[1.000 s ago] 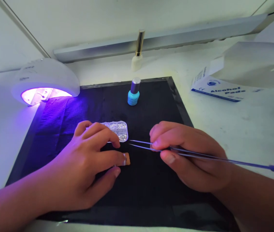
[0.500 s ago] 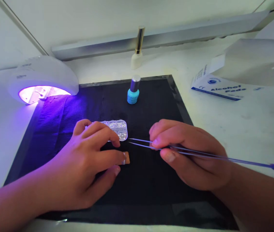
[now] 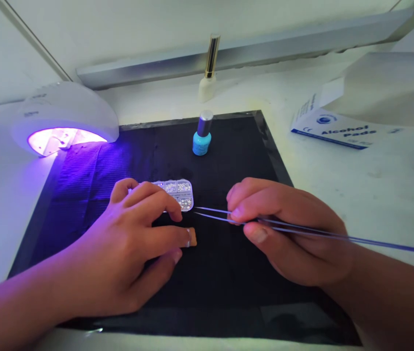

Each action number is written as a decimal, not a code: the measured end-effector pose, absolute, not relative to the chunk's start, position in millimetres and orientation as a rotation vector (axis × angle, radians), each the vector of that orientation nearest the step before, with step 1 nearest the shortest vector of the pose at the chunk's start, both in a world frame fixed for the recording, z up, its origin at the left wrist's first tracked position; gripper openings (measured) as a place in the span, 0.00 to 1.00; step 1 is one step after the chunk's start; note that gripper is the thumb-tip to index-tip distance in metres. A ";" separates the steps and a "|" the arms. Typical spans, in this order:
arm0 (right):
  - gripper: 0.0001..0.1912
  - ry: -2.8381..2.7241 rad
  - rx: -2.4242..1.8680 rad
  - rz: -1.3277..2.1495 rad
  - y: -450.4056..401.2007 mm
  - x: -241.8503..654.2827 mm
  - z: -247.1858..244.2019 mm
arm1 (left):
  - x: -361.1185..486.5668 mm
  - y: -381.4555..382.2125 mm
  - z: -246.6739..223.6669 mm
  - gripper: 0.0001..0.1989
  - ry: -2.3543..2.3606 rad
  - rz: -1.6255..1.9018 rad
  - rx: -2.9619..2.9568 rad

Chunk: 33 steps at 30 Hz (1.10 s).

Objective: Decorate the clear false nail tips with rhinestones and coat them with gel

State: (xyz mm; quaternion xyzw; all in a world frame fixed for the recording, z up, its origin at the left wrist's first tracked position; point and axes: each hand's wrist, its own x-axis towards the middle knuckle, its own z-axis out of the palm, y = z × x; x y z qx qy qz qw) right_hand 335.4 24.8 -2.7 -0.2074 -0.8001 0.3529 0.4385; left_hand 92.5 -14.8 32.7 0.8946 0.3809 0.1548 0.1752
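My right hand (image 3: 287, 229) pinches a pair of tweezers (image 3: 305, 229) between thumb and fingers. The tweezers' two slim tips are apart, close to the right end of a clear compartment case (image 3: 185, 195) with small sparkly stones in its cells. My left hand (image 3: 137, 243) rests with its fingers spread and bent, and covers the left part of the case. A small orange-brown piece (image 3: 193, 237) sits at the tip of the left index finger, with something shiny beside the nail. Whether a stone is at the tweezer tips cannot be made out.
A black mat (image 3: 228, 273) lies under the hands. A blue polish bottle (image 3: 201, 141) stands on it, and a pale bottle with a tall cap (image 3: 207, 87) stands behind. To the left a white lamp (image 3: 78, 112) glows purple. An open alcohol pads box (image 3: 342, 131) is at the right.
The view has shifted slightly. Both hands, the tweezers and the case keep nearly the same places relative to each other.
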 end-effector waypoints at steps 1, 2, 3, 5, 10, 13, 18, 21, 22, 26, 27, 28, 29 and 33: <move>0.05 -1.989 -0.520 0.879 25.1 335.4 -2.6 | 93.1 -14.4 32.5 0.13 1.080 0.443 2.528; 0.05 -1.991 -0.518 0.883 25.4 335.5 -2.5 | 93.9 -14.1 32.3 0.12 1.083 0.452 2.518; 0.04 -1.994 -0.514 0.889 25.7 335.6 -2.4 | 94.6 -13.8 32.2 0.12 1.088 0.470 2.507; 0.03 -1.998 -0.507 0.896 26.1 336.0 -2.2 | 96.1 -13.7 32.0 0.10 1.110 0.510 2.483; 0.03 -1.995 -0.501 0.897 24.9 336.8 -2.2 | 97.6 -15.8 32.0 0.06 1.151 0.512 2.476; 0.03 -2.006 -0.531 0.894 24.9 336.8 -2.1 | 97.4 -16.7 31.6 0.06 1.131 0.542 2.499; 0.03 -1.996 -0.524 0.891 25.7 336.1 -1.8 | 97.4 -16.3 30.8 0.10 1.114 0.498 2.540; 0.04 -1.998 -0.532 0.889 25.3 335.9 -1.9 | 96.6 -17.0 30.6 0.09 1.119 0.480 2.553; 0.04 -1.998 -0.539 0.892 25.1 336.0 -2.0 | 96.1 -17.3 30.7 0.09 1.123 0.480 2.555; 0.04 -1.997 -0.547 0.892 24.3 336.3 -1.8 | 95.8 -17.2 31.1 0.09 1.131 0.488 2.561; 0.04 -1.998 -0.546 0.890 24.2 336.4 -1.7 | 96.2 -16.7 31.2 0.09 1.130 0.485 2.562; 0.04 -1.998 -0.546 0.890 24.3 336.3 -1.5 | 96.7 -16.1 31.2 0.09 1.127 0.478 2.561; 0.04 -1.997 -0.547 0.891 24.4 336.2 -1.4 | 97.2 -15.4 31.2 0.10 1.120 0.471 2.561; 0.04 -1.987 -0.546 0.897 24.5 335.1 -1.0 | 98.1 -13.3 30.7 0.11 1.095 0.458 2.589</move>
